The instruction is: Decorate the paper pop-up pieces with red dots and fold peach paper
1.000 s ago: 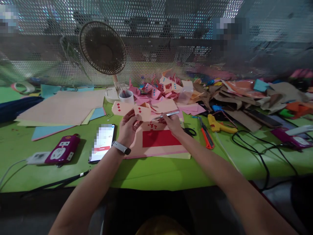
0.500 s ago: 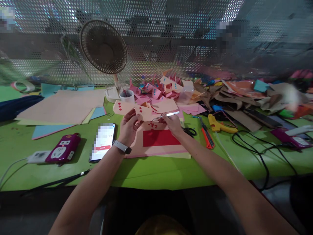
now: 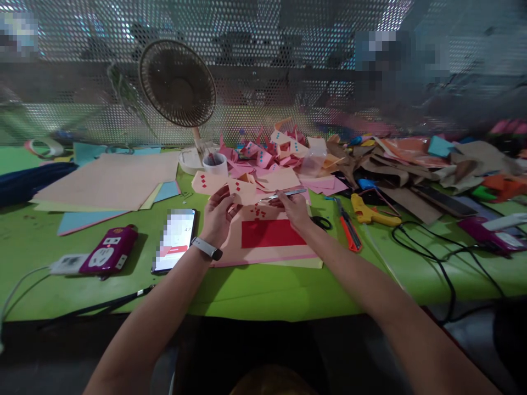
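On the green desk (image 3: pixel 263 296), just past the red sheet (image 3: pixel 269 233), the left hand (image 3: pixel 217 215) pinches a peach paper piece (image 3: pixel 242 190) with small red diamonds and holds it up. The right hand (image 3: pixel 293 208) pinches shiny tweezers (image 3: pixel 284 194). They lie sideways, tip pointing left at the paper piece, very near it. The phone (image 3: pixel 175 239) lies left of the red sheet.
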